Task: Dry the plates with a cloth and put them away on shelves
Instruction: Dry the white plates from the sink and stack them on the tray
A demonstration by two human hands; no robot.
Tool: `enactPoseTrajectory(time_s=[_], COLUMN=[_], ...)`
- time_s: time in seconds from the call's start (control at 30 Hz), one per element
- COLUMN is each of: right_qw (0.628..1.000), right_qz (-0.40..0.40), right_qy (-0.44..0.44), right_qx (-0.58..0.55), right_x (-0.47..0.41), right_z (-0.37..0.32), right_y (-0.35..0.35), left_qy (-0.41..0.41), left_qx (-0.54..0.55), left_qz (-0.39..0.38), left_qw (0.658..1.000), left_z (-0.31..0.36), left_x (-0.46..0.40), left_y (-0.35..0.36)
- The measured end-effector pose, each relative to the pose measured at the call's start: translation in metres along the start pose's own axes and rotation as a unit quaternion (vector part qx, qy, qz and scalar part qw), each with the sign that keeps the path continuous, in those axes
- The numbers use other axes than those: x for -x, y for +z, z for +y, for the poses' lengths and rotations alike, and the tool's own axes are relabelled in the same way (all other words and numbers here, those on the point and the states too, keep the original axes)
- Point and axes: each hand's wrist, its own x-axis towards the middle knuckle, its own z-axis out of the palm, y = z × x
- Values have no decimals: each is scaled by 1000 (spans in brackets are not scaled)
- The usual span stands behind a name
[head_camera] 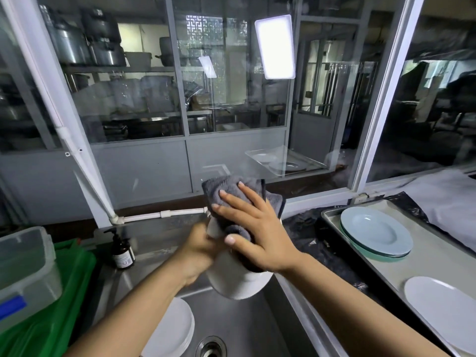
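Your left hand (198, 249) grips the tilted white ceramic plate (238, 279) above the steel sink (257, 328) while your right hand (253, 229) presses the grey cloth (231, 191) flat, fingers spread; a hard push could slip it.

Stacked plates (172, 328) crowd the sink's (244, 331) left; its right lies open.

Grey cloth (233, 191), white plate (238, 282), green bin (69, 274).
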Motion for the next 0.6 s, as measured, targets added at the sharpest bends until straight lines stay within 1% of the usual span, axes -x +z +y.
enactPoseTrajectory(time_s=[0.07,0.13,0.2,0.23,0.27,0.3,0.33,0.37,0.4,0.5,0.6], right_qw=[1000,998,991,980,957,924,892,876,871,875,891], right_qz=[13,44,62,67,77,91,106,121,134,166,161], right_qy=[18,46,114,170,231,280,307,320,326,337,331], right_qx=[-5,-7,-33,-78,-156,-246,-314,-341,-342,-305,-267], right_x=[-2,0,9,17,24,31,35,38,39,37,35], right_z=[9,19,28,31,31,31,31,31,31,36,44], right_y=[-5,-6,-4,-2,-1,1,3,5,7,4,-5], left_qy=[-21,-49,-62,-65,-67,-68,-70,-74,-80,-104,-153], left_qx=[16,26,25,27,37,51,66,78,82,103,121], left_qz=[5,32,66,86,109,127,139,144,142,112,59], left_qw=[1000,998,996,994,991,988,986,984,983,983,979], left_z=[0,2,6,7,8,10,12,14,15,14,16], left_x=[-1,-1,0,-1,-2,-3,-3,-3,-3,1,1], left_y=[0,1,0,-1,-4,-6,-7,-8,-7,-4,-8])
